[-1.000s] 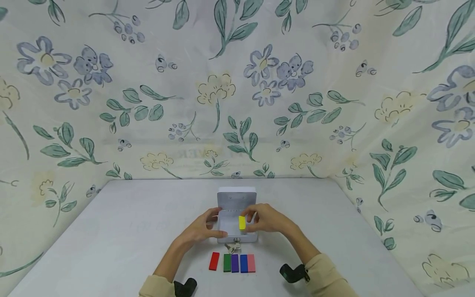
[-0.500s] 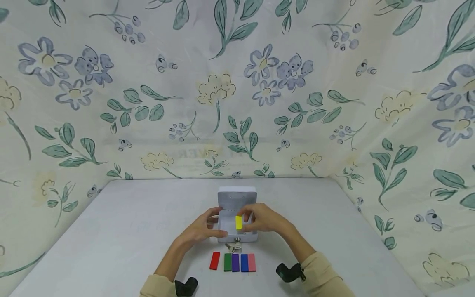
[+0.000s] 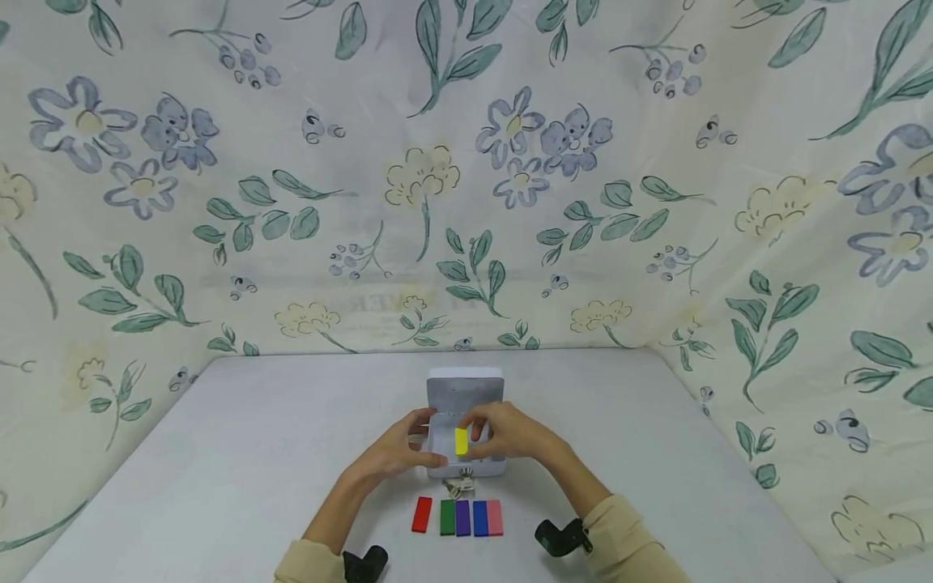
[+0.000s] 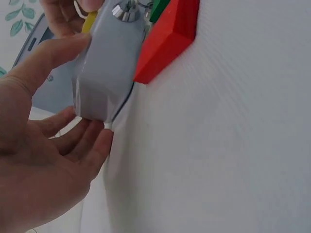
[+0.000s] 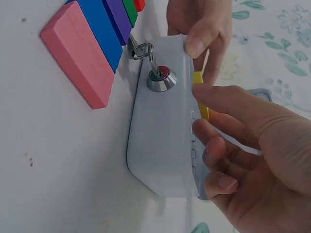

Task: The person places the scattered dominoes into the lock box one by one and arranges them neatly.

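A small light-grey metal cash box (image 3: 465, 392) stands with its lid raised at the middle of the table. My left hand (image 3: 389, 448) holds the box by its left side, thumb on the front rim and the other fingers along the side wall, as the left wrist view (image 4: 104, 63) shows. Over the box's interior, my right hand (image 3: 516, 429) pinches a yellow block (image 3: 461, 441) upright between thumb and fingers. In the right wrist view that yellow block (image 5: 203, 113) is partly covered by the thumb. Whether its lower end touches the box floor cannot be seen.
Keys (image 3: 457, 487) hang from the lock (image 5: 161, 79) on the box front. Before the box lie a red block (image 3: 421, 514), a green block (image 3: 447, 517), a purple block (image 3: 462, 517), a blue block (image 3: 479, 517) and a pink block (image 3: 495, 517). Patterned cloth (image 3: 466, 202) hangs behind.
My right hand has carried the yellow block a little to the left and slightly nearer the box front. The left hand and the other blocks stay where they were.
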`<state>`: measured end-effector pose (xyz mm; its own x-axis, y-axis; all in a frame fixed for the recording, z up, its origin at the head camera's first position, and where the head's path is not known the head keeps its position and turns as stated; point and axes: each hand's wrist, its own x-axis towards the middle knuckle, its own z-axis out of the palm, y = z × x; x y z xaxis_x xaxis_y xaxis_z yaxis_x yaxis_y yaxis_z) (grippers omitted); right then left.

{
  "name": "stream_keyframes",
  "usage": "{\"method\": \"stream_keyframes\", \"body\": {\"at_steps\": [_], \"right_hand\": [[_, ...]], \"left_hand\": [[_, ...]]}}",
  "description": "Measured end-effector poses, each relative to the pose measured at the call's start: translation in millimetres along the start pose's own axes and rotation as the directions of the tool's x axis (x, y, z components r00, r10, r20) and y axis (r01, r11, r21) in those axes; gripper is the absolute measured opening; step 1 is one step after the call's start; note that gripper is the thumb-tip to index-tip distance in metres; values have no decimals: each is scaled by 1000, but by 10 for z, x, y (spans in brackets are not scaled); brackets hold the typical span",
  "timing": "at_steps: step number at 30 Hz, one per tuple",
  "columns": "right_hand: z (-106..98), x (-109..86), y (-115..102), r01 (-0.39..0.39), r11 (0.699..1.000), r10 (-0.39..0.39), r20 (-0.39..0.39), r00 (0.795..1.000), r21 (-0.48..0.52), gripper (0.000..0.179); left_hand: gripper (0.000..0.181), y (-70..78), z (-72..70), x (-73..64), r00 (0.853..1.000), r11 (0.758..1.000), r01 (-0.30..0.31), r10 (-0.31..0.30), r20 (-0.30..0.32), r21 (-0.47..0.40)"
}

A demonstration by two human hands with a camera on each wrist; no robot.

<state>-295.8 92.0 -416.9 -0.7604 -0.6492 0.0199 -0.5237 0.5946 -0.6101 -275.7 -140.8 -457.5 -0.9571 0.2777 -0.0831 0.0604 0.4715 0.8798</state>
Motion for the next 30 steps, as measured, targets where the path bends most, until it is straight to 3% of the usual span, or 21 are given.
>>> {"method": "stream_keyframes", "body": {"at_steps": [7,24,30], "right_hand": [[35,26,22,2,1000,-3,7,1000,22,39],[58,94,-10,15,999,-15,0,1000,38,41],[109,134,4,0,999,2,-44,999,38,40]], "left_hand": [[95,59,10,1,1000,1000,29,-29,2,0],[100,42,30,28,999,997,4,-2,33,-76],[100,28,31,19,999,996,-7,11,44,-94]]}}
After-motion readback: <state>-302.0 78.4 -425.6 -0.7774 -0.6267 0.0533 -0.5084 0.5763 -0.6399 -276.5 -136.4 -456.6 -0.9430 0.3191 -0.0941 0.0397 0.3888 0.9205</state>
